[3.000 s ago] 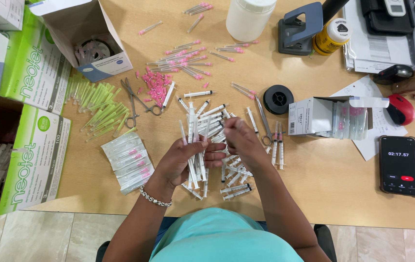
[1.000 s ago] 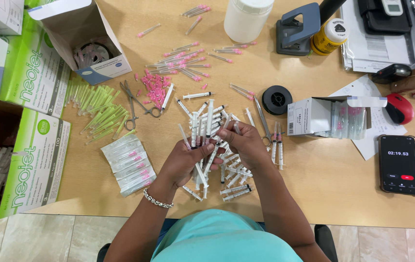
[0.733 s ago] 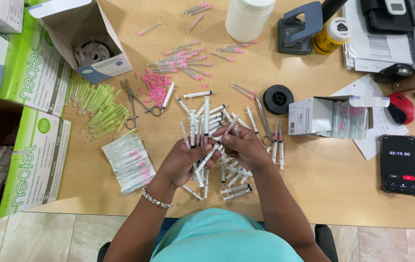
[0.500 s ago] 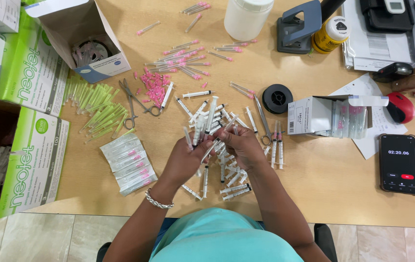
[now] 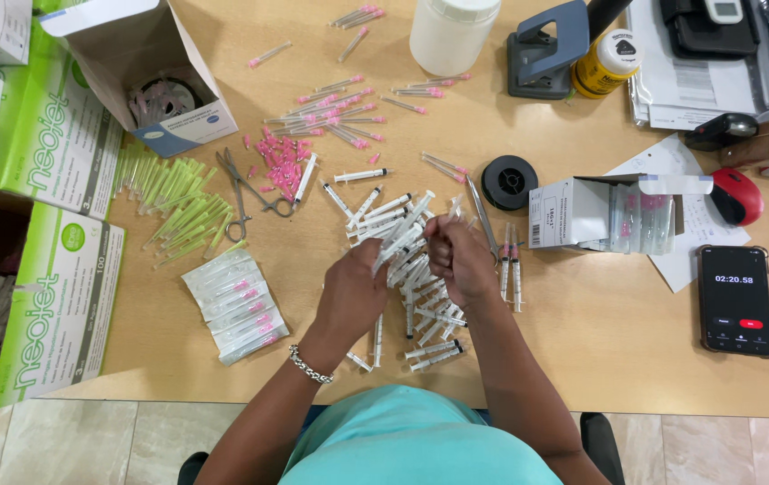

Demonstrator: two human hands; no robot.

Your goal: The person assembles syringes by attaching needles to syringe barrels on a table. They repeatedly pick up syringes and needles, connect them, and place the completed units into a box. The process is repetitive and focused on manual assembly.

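Note:
My left hand [image 5: 355, 289] grips a small bunch of clear plastic syringes [image 5: 400, 235] that fan up and to the right. My right hand [image 5: 458, 258] is closed beside it, its fingers pinching at the top of that bunch. Both hands hover over a loose pile of syringes [image 5: 420, 310] on the wooden table [image 5: 582, 305]. Packaged syringes [image 5: 236, 304] lie stacked to the left of my left wrist.
Scissors [image 5: 245, 184], pink needle caps [image 5: 281, 162] and green capped needles [image 5: 178, 202] lie at the left. An open small box [image 5: 596, 211], black tape roll [image 5: 509, 182], phone [image 5: 736, 299], red mouse [image 5: 737, 196], white jar [image 5: 452, 34] and green cartons [image 5: 52, 296] surround the work area.
My hands have lifted the gathered syringes slightly and drawn closer together; the bunch has tilted from upright to a slant toward the right.

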